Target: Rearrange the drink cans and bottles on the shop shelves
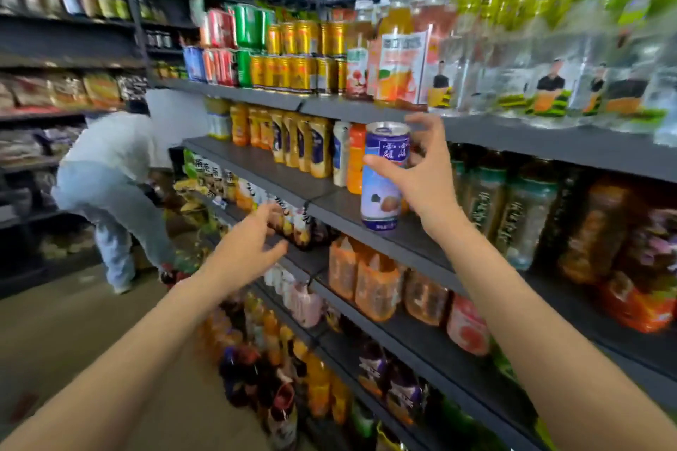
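Observation:
My right hand [421, 172] grips a tall blue and white drink can [383, 176] just above the bare front of the second dark shelf [329, 194]. The can stands upright, close to an orange bottle [356, 157] and a white bottle [340, 152]. My left hand [256, 242] reaches out with spread fingers toward small bottles [293, 220] on the third shelf and holds nothing. Gold cans [293, 55] are stacked two high on the top shelf.
Juice bottles [397, 48] and clear water bottles [549, 59] fill the top shelf. Dark tea bottles [513, 205] stand right of the can. Orange multipacks [373, 286] sit lower. A person [110, 187] bends over in the aisle at left, beside snack shelves [55, 91].

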